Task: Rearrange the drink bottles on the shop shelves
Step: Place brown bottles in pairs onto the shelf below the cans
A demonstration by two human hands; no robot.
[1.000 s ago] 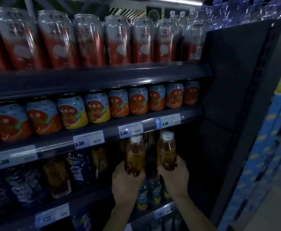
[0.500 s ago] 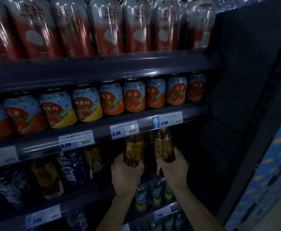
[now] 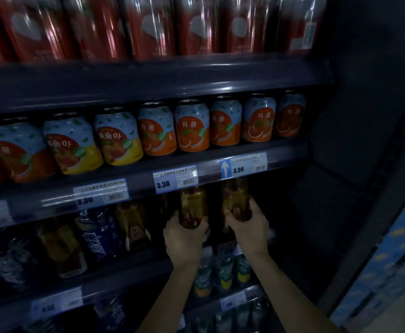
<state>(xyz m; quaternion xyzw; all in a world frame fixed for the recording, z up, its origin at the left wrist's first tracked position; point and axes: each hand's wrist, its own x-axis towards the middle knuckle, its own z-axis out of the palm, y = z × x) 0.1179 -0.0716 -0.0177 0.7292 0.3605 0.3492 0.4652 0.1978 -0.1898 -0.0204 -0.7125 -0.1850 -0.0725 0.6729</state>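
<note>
Two amber tea bottles stand side by side in the dim third shelf bay. My left hand (image 3: 184,239) grips the base of the left tea bottle (image 3: 193,205). The right tea bottle (image 3: 235,200) is held low down by my right hand (image 3: 250,229). Both bottles are upright, and their caps are hidden behind the shelf edge (image 3: 208,174) with its price tags. More amber bottles (image 3: 131,224) and a blue-labelled bottle (image 3: 98,234) stand to the left on the same shelf.
Above runs a row of fruit drink cans (image 3: 192,127), with tall red cans (image 3: 148,27) on the top shelf. Small green-and-yellow bottles (image 3: 223,272) sit on the shelf below my hands. A dark side panel (image 3: 365,140) closes the right, and a blue display (image 3: 394,260) stands beyond.
Both hands have pushed the two tea bottles up and deeper into the shelf bay; their caps, visible a second ago, are now behind the shelf edge. The view has tilted closer.
</note>
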